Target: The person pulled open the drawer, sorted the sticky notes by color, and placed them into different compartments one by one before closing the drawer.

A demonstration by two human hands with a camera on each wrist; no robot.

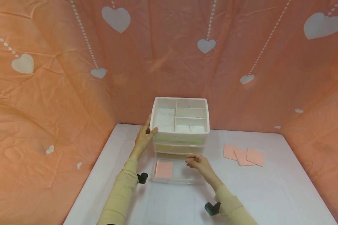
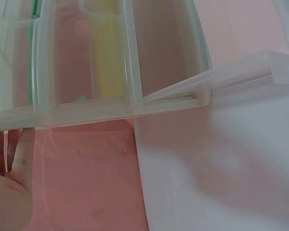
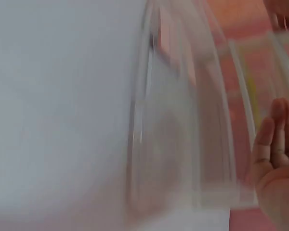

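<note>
A white plastic drawer organizer [image 1: 180, 135] with a divided top tray stands on the table. My left hand [image 1: 142, 139] rests against its left side, thumb at the top front corner; in the left wrist view its straight fingers [image 2: 23, 154] touch the side. The clear bottom drawer [image 1: 186, 180] is pulled out, with pink square paper [image 1: 164, 169] lying in its left part. Over the drawer's right part hovers my right hand [image 1: 201, 165], fingers loosely bent and nothing in them. The right wrist view is blurred.
Three pink paper squares [image 1: 243, 158] lie overlapping on the white table [image 1: 270, 193], right of the organizer. Green and yellow contents show through the two closed upper drawers [image 1: 178, 148]. An orange-pink cloth [image 1: 174, 68] with white hearts hangs behind and at both sides.
</note>
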